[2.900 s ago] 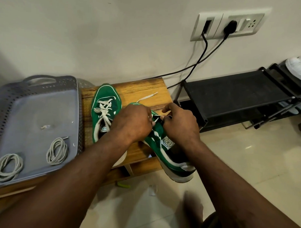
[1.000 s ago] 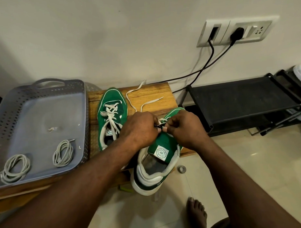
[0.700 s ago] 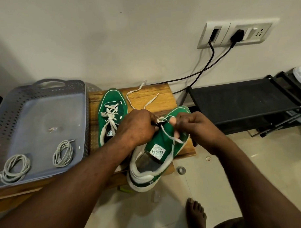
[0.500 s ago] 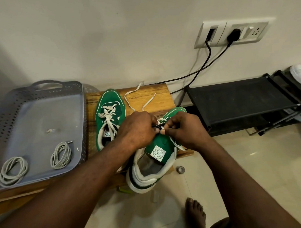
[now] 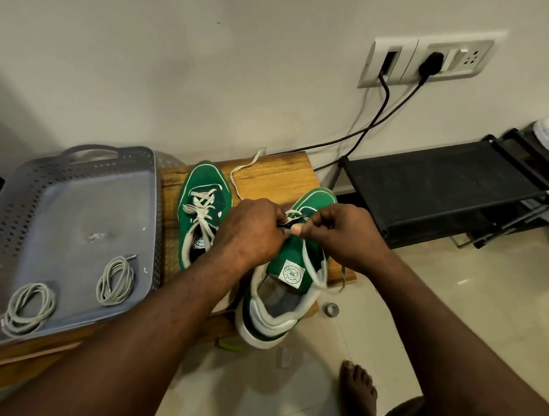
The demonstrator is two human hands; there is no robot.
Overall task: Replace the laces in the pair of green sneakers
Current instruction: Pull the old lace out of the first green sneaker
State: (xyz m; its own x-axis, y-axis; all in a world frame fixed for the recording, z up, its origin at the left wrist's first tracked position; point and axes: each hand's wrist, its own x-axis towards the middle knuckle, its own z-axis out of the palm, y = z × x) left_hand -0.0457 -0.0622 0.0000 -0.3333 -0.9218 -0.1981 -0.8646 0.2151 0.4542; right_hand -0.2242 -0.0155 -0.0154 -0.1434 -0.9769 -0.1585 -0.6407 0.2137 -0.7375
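Two green sneakers lie on a wooden bench (image 5: 272,176). The left sneaker (image 5: 201,210) is laced with a white lace. The right sneaker (image 5: 288,279) hangs with its heel over the bench's front edge. My left hand (image 5: 252,230) grips the right sneaker's eyelet flap. My right hand (image 5: 342,233) pinches its white lace (image 5: 312,268) at the eyelets, and a loop of that lace runs down beside the tongue. One loose end of the lace (image 5: 244,168) trails across the bench toward the wall. Two coiled grey laces (image 5: 115,280) (image 5: 27,308) lie in a grey tray (image 5: 79,171).
The perforated grey tray sits on the bench's left part. A black shoe rack (image 5: 446,183) stands to the right, with black cables (image 5: 366,123) running to a wall socket (image 5: 423,59). A bare foot (image 5: 357,388) and a small round grey object (image 5: 330,308) are on the tiled floor.
The right sneaker swung its toe from left-pointing to right-pointing. My right hand pulled lace out to the right, then came back to the eyelets, where both hands stay.
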